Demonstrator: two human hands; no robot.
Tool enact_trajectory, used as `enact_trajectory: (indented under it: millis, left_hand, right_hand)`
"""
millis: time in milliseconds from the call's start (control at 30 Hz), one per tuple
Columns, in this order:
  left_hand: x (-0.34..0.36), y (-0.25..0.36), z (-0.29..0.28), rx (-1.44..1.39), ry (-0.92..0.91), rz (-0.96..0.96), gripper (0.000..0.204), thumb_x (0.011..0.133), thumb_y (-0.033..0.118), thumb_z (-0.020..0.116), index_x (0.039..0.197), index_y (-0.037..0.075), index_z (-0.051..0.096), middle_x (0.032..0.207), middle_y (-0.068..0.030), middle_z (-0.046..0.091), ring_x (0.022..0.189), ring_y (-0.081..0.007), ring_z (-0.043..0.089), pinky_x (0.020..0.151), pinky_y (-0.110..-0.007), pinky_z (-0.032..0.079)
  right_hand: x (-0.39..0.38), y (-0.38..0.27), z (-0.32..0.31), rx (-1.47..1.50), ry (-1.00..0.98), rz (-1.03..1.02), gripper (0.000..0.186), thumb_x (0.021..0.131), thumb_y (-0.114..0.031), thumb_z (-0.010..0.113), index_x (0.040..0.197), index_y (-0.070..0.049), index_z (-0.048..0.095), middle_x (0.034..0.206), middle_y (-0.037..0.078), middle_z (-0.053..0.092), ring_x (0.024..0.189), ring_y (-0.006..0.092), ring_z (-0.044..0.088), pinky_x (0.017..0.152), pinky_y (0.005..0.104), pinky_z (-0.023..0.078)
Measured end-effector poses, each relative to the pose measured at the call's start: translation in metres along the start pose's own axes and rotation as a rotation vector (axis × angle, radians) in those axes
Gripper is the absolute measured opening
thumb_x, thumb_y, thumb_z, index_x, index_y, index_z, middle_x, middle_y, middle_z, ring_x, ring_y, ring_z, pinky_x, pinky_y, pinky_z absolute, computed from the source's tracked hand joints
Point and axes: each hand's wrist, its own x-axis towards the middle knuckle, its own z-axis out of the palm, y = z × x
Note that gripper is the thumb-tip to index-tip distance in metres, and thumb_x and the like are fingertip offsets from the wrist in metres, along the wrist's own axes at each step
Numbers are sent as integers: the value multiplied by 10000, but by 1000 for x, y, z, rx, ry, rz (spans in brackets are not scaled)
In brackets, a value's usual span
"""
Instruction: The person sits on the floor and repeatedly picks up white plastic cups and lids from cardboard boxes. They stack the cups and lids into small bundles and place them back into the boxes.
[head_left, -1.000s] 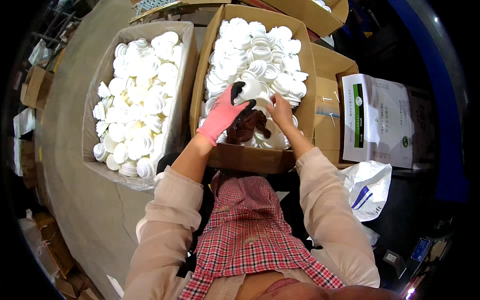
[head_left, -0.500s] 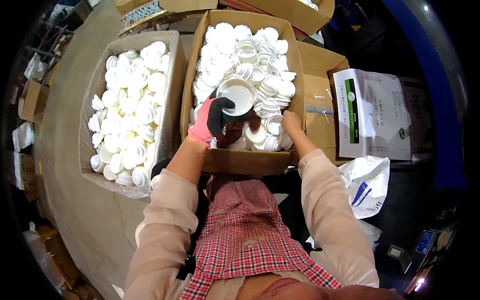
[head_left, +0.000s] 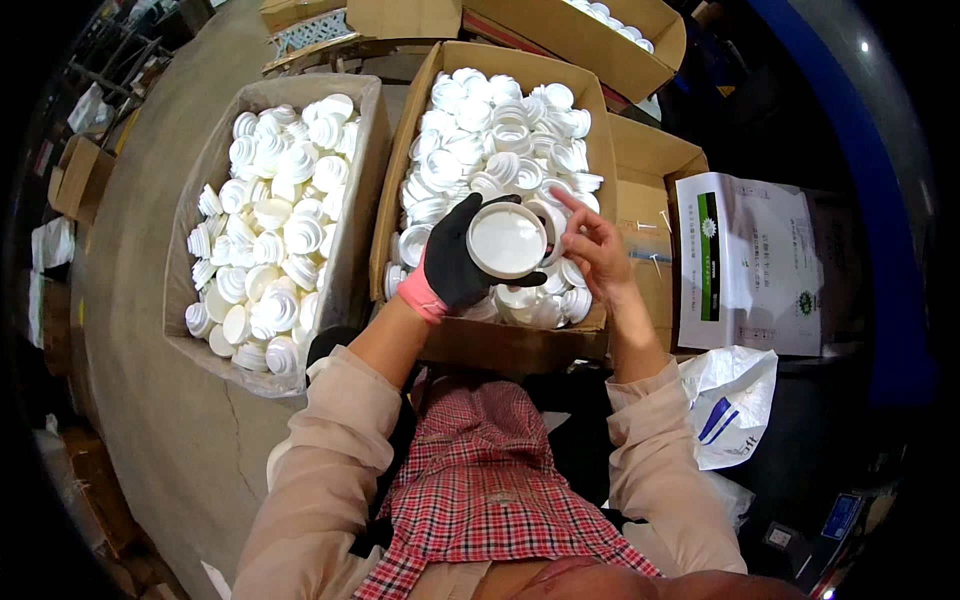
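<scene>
My left hand [head_left: 455,262], in a black glove with a pink cuff, is closed around a white round plastic cap [head_left: 507,241]. Its shallow open side faces up, above the front of a cardboard box. At the cap's right edge is my bare right hand [head_left: 600,250], with the index finger stretched out and the other fingers bent in. A small dark bit shows between its fingertips and the cap; what it is I cannot make out. Beneath both hands, the cardboard box [head_left: 398,180] holds many stepped white caps [head_left: 468,110].
On the left stands a plastic-lined box [head_left: 372,130] full of similar white caps. To the right are a cardboard flap [head_left: 645,170] with small white pins, a printed white carton [head_left: 750,260] and a white plastic bag [head_left: 738,400]. Another box [head_left: 560,40] stands behind.
My left hand has brought the cap nearer and slightly right. My right hand has risen from beside the box's right wall to the cap, extending its index finger. The view has shifted slightly.
</scene>
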Motion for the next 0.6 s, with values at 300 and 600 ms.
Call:
enact_trajectory:
  millis: [300,600]
  left_hand:
    - [-10,9,-8,186,58,261,606,818,270,666,1315,-8,458,1178,-126,641,1059,-213,624,956,-338,467]
    - [-25,12,8,-577,-169,122,627,910,234,624,1441,28,362,1355,-143,517,1209,-283,534,1046,-396,424]
  right_hand:
    - [4,-10,34,-61,12,-41,655,773,-40,752,1358,-68,457,1305,88,496,1123,192,532,852,341,518]
    - [-16,-20,83,-922,38,-617,688,674,-107,810,1299,-71,525,1282,146,518,1164,344,501,970,392,431]
